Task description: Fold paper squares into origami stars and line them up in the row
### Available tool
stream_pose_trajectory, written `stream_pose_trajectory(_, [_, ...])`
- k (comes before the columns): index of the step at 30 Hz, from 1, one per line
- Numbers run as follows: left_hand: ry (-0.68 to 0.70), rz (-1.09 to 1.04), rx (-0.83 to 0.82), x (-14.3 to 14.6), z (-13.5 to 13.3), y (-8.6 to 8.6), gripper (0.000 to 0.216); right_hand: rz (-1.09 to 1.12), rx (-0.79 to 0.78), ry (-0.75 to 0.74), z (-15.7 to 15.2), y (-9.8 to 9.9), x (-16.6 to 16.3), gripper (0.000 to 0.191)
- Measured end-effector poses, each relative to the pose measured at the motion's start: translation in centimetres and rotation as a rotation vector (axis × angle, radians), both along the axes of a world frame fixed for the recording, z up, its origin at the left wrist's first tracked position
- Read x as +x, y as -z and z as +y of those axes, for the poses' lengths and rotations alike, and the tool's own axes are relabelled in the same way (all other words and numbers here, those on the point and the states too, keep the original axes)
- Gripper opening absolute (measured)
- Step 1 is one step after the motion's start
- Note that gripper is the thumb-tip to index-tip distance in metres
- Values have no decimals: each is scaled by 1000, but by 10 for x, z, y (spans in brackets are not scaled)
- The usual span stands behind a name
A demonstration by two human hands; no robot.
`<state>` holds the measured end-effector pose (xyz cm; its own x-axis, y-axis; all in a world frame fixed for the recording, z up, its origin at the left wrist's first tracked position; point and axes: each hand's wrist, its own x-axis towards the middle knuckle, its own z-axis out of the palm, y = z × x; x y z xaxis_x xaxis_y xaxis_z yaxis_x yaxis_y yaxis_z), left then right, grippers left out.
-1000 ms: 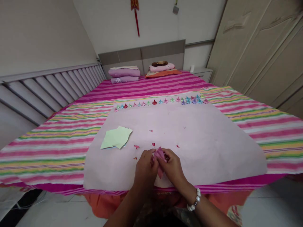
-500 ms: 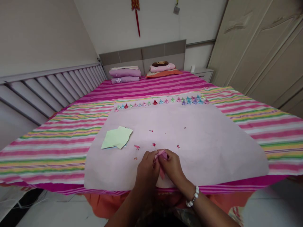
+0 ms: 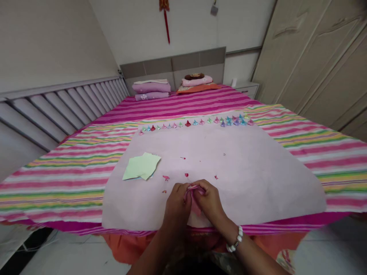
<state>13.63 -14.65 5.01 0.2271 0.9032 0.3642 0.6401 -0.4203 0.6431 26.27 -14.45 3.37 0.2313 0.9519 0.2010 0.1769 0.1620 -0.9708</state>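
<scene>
Pink paper (image 3: 195, 187) tipped flatter; lies between left grip (image 3: 177, 202) and right grip (image 3: 211, 199), both pinching.

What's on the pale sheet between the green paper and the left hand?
In the head view, a pinkish-red scrap and, below it in the picture, a smaller reddish scrap lie between the green paper and left hand.

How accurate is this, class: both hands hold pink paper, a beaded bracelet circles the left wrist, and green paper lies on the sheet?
The beaded bracelet circles the right wrist, not the left, as the head view shows. The left hand and right hand hold pink paper, and green paper lies on the sheet.
</scene>
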Motion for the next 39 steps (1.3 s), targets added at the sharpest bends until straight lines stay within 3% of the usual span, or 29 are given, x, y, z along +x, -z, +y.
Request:
stream_pose_trajectory(3, [46, -143, -63, -4, 3, 1, 37, 144, -4, -58, 1, 4, 2, 28])
stream_pose_trajectory(8, [87, -378, -332, -9, 6, -6, 40, 294, -34, -127, 2, 6, 9, 22])
stream_pose_trajectory(15, [26, -670, -659, -14, 8, -21, 25, 350, -81, -259, -5, -11, 22, 12])
stream_pose_trajectory(20, [101, -990, -868, -13, 6, -32, 20, 523, -150, -504, -9, -17, 30, 36])
stream_pose_trajectory(22, [130, -1047, -913, -12, 6, -35, 22, 532, -167, -481, -8, -14, 31, 39])
stream_pose_trajectory(25, [123, -1096, -1003, -12, 6, -35, 30, 454, -192, -385, -6, -10, 30, 24])
stream_pose_trajectory(28, [98, -971, -1005, -14, 6, -33, 37, 428, -215, -334, -7, -10, 28, 28])
stream_pose_trajectory(31, [112, -821, -866, -15, 6, -32, 37, 442, -243, -343, -8, -12, 26, 32])
stream_pose_trajectory(39, [25, -810, -801, -4, 3, -22, 33, 439, -267, -368, -13, -15, 17, 34])
